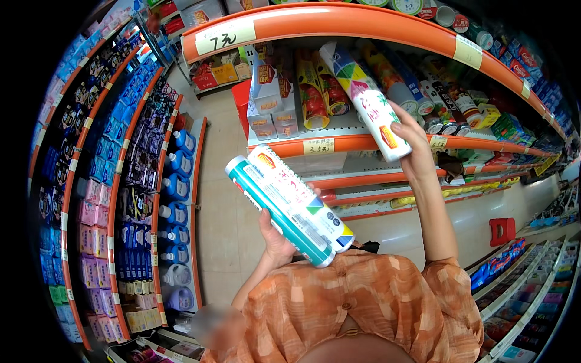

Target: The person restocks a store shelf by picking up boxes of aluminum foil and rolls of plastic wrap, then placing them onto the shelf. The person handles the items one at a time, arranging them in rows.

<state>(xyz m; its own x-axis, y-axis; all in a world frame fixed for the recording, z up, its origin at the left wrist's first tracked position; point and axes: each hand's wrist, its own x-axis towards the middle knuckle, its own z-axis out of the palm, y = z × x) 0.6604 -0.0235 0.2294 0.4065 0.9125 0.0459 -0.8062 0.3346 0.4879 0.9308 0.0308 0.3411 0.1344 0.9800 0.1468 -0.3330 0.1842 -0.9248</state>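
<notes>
My left hand [278,238] grips two long cylindrical packaged rolls side by side against my front. One is a teal roll [286,218] with a white band at its near end. The other, a white roll [302,195], has red lettering and coloured triangles. My right hand [411,138] is closed around the lower end of a similar white roll [374,109], tilted with its colourful far end over the shelf. Just left of that roll, tomato-printed rolls [313,97] lie on the shelf, beside stacked white boxes [272,106].
Orange-edged shelves [349,145] with price tags curve across the front. More rolls [404,90] lie to the right. Blue jugs [177,186] line the left shelving beside the tiled floor [222,199]. A red plastic stool [502,231] stands at right.
</notes>
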